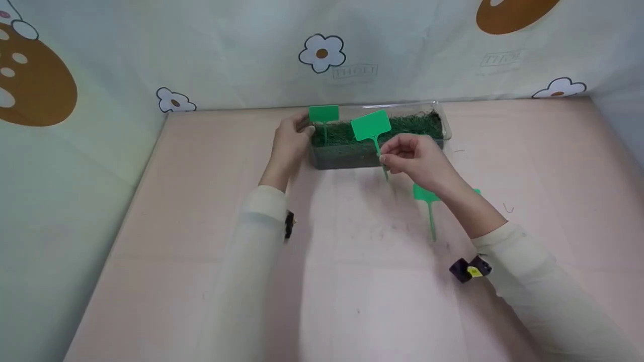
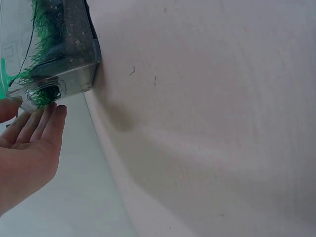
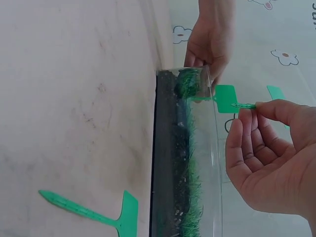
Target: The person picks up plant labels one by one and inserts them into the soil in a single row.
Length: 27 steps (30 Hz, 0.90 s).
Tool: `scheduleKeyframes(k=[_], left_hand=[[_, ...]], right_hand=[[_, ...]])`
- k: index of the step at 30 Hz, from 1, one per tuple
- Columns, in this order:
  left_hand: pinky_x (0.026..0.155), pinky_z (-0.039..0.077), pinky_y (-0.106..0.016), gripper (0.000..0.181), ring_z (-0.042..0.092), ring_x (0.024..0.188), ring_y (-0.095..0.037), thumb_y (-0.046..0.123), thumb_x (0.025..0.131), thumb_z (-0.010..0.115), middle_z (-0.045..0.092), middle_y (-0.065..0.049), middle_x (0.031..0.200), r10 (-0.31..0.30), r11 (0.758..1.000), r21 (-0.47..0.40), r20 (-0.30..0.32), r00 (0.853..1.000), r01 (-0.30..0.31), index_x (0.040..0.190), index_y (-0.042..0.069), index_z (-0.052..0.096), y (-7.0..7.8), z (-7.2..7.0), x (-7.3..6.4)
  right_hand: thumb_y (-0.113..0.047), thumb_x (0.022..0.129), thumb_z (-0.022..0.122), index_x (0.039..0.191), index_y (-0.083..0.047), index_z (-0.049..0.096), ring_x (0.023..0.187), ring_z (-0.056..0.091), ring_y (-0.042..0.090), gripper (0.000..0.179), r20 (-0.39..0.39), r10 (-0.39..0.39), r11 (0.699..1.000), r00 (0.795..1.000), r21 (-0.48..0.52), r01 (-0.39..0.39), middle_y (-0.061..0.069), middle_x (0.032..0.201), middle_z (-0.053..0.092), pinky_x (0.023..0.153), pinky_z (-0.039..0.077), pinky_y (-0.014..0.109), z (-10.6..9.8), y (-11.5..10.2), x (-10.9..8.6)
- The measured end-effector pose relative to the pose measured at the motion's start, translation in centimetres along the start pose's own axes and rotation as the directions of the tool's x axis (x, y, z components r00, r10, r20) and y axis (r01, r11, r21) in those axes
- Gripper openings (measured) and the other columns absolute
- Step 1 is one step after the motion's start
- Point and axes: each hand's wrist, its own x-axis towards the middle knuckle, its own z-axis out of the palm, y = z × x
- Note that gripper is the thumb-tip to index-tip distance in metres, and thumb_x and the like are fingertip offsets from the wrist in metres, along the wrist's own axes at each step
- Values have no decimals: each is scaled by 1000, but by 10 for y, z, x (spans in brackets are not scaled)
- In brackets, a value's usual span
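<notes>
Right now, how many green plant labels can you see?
3 plainly: one standing label in the planter, one held label in the right hand, one lying label on the table. A green edge beside the right forearm may be a fourth, mostly hidden.

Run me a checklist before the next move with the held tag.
1. Held tag pinched by the right hand: ok.
2. Tip pointing down, above the box's rim: ok in the right wrist view.
3. Tip over the grass: not ok; the head view shows it in front of the box.
4. Left hand steadying firmly: cannot tell; it is at the box's left end.
5. Standing tag upright: ok, near that end.
6. Loose tags counted: cannot tell; the right forearm hides part.
</notes>
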Motion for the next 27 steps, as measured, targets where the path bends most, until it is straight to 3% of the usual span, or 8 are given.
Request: scheduleKeyframes(k=[13,27], left_hand=[[115,42,-25,45,49,139,-13,14,106,48,52,-1,151,-10,1000,-27,13,1000,11,150,14,44,-1,-1,3],[117,40,-26,45,48,140,-12,14,106,48,52,0,151,-13,1000,0,11,1000,13,150,16,45,-1,-1,4]], right_hand=[[-10,97,64,106,1,65,75,64,5,15,-38,-49,998,998,45,50,-6,84,64,71,60,20,3,-6,14],[-11,97,63,104,-1,65,75,63,4,13,-80,-91,995,993,42,94,-8,83,64,73,58,20,4,-10,32]])
